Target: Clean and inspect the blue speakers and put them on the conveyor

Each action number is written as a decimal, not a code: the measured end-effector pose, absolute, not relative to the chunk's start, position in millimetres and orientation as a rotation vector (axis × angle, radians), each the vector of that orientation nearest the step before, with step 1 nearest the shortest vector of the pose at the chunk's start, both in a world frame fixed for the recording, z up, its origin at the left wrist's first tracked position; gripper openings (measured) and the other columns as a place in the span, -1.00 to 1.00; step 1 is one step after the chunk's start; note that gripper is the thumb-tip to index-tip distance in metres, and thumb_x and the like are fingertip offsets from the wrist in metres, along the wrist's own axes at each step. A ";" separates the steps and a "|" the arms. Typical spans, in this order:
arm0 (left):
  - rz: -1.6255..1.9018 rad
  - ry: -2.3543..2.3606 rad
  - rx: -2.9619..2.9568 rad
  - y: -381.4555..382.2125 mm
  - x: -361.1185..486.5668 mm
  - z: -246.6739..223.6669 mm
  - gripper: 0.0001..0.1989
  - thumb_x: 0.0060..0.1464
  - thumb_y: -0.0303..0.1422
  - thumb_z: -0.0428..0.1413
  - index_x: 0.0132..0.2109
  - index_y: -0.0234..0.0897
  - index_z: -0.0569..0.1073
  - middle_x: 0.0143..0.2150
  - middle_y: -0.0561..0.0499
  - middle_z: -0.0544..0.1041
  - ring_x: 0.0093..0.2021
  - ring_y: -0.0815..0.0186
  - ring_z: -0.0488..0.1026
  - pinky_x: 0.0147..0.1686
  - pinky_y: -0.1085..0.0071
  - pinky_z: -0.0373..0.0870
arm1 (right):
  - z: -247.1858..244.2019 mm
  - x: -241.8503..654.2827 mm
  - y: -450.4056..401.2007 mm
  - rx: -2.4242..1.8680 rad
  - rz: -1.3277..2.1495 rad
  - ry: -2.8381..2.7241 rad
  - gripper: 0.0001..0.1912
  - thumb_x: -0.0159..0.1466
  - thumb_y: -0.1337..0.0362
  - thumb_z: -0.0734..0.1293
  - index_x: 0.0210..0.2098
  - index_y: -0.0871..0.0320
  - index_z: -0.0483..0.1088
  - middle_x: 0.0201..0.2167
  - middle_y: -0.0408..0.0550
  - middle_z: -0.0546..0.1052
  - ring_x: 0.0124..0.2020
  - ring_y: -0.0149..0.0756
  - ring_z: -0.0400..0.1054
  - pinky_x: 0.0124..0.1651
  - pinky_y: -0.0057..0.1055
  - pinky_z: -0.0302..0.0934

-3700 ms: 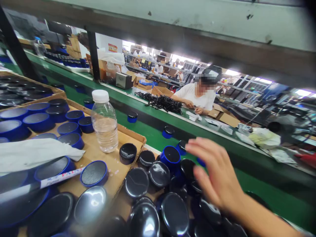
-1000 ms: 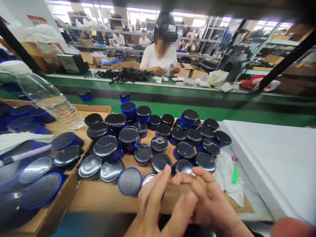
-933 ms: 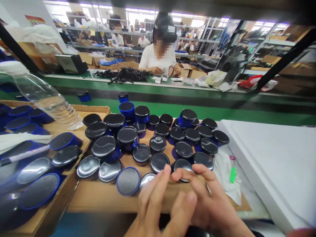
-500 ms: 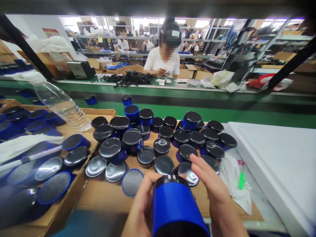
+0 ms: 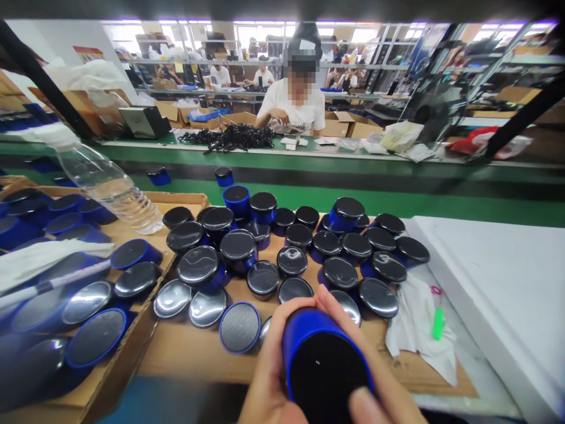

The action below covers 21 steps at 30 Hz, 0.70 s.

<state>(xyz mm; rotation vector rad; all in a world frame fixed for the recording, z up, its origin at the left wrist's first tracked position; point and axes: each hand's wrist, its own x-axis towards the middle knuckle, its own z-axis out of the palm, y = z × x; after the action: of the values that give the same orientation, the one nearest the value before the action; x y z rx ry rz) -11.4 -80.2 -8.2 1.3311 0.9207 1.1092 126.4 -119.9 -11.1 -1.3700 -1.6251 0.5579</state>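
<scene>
A blue cylinder with a black mesh end (image 5: 324,365) is close to the camera at the bottom middle, its black end turned toward me. My left hand (image 5: 269,365) wraps its left side. My right hand (image 5: 371,377) grips its right side, fingers over the top. Just beyond lie several blue cylinders with glossy black tops (image 5: 291,253) on a cardboard sheet (image 5: 194,353).
A cardboard tray (image 5: 110,365) at the left holds more blue cylinders, a white cloth (image 5: 39,262), a marker (image 5: 53,282) and a water bottle (image 5: 110,188). A white board (image 5: 498,277) lies right. A green conveyor (image 5: 397,200) runs across; a person in white (image 5: 295,106) works beyond it.
My hands, earlier together over the cardboard, have raised a blue cylinder and tipped it, so its black mesh end now faces me instead of its blue side.
</scene>
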 end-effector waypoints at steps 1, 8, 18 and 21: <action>1.087 0.901 1.292 -81.0 -11.2 -9.3 -0.73 0.25 -0.26 0.15 0.07 -0.07 0.54 0.09 0.01 0.61 0.11 0.06 0.54 0.12 0.23 0.53 | -10.5 126.0 -120.0 -1.361 0.564 -1.629 -0.43 0.48 0.27 0.14 0.42 -0.21 -0.02 0.27 -0.22 0.39 0.23 -0.09 0.35 0.20 -0.15 0.38; 0.982 0.681 1.028 -87.0 -10.7 -0.3 -0.66 0.24 -0.19 0.15 0.14 0.04 0.46 0.12 0.04 0.57 0.04 0.24 0.57 -0.08 0.53 0.51 | -22.5 128.8 -112.9 -1.316 0.585 -1.600 -0.40 0.49 0.37 0.13 0.39 -0.34 -0.01 0.29 -0.25 0.34 0.25 -0.21 0.31 0.20 -0.18 0.39; 0.918 0.668 0.870 -88.5 -12.8 -10.2 -0.23 -0.15 0.21 0.27 0.16 -0.04 0.43 0.20 -0.06 0.47 0.19 -0.04 0.42 0.16 0.19 0.38 | 1.5 128.8 -121.0 -1.369 0.607 -1.606 -0.43 0.48 0.26 0.13 0.42 -0.19 -0.02 0.27 -0.18 0.39 0.24 -0.07 0.34 0.20 -0.05 0.37; 0.941 0.681 0.965 -88.6 -12.2 -12.4 -0.10 -0.25 0.35 0.18 0.15 -0.09 0.44 0.22 -0.09 0.45 0.25 -0.11 0.34 0.26 0.13 0.29 | 14.4 130.1 -127.0 -1.357 0.613 -1.620 -0.46 0.47 0.13 0.14 0.41 -0.17 0.05 0.27 -0.21 0.39 0.25 -0.03 0.32 0.21 -0.06 0.36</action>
<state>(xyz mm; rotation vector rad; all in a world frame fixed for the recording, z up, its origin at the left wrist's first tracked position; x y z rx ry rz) -12.2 -88.6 -12.4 0.9645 0.6807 0.9414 130.1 -127.0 14.4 -1.3568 -1.6198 0.6129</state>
